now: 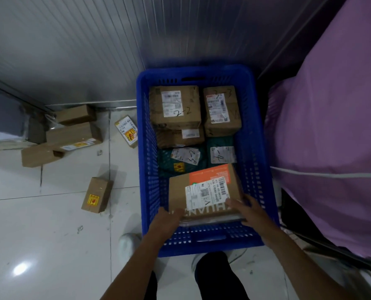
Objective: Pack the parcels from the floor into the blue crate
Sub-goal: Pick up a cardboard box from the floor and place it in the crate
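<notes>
The blue crate (pixel 146 161) stands on the floor in front of me. Inside it, at the near end, lies a brown cardboard parcel (pixel 204 189) with an orange strip and white labels. My left hand (pixel 169 219) grips its near left corner and my right hand (pixel 246 210) grips its near right corner. Further in lie two dark green bag parcels (pixel 169 163) and several brown boxes (pixel 173 107) with labels. On the floor to the left lie more brown parcels: one near the crate (pixel 96 194), one against the crate's side (pixel 127 131), and a pile (pixel 72 135) by the wall.
A grey ribbed wall (pixel 72 50) runs behind the crate and the pile. Purple cloth (pixel 331 137) covers something bulky on the right, close to the crate. White glossy floor tiles (pixel 39 234) spread at the left. My legs and a white shoe (pixel 127 247) are below the crate.
</notes>
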Tool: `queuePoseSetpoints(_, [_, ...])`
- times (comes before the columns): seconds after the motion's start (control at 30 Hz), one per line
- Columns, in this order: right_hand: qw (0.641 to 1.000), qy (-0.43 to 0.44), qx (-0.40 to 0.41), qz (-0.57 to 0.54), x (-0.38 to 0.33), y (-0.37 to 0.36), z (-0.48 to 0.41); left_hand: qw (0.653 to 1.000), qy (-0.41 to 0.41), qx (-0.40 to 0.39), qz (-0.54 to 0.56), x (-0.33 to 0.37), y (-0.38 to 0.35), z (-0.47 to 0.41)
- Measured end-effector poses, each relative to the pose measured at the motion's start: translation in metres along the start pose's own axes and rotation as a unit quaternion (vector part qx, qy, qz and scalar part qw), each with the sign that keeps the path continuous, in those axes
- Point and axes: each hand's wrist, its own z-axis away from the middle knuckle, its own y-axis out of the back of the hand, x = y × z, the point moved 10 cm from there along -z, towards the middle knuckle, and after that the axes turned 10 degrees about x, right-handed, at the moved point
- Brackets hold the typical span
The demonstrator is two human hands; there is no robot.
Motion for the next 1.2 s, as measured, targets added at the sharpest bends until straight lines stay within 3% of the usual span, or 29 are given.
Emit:
queuePoseSetpoints(0.27, [0.995, -0.063, -0.059, 0.058, 0.053, -0.027, -0.07, 0.998, 0.039, 0.021, 0.034, -0.047, -0.014, -0.064])
queuePoseSetpoints(0.5, [0.967, -0.112, -0.159, 0.162, 0.092, -0.051, -0.097, 0.986, -0.003, 0.081, -0.148, -0.014, -0.002, -0.04])
queuePoseSetpoints(0.97, [0.978, -0.013, -0.139, 0.154, 0.092, -0.091, -0.169, 0.95, -0.021, 0.149, -0.275, -0.02, -0.017, -0.103])
queuePoseSetpoints(1.2, [0.989, 0.009, -0.086, 0.119, 0.088, -0.1, -0.2, 0.949, -0.037, 0.182, -0.256, -0.013, -0.017, -0.144])
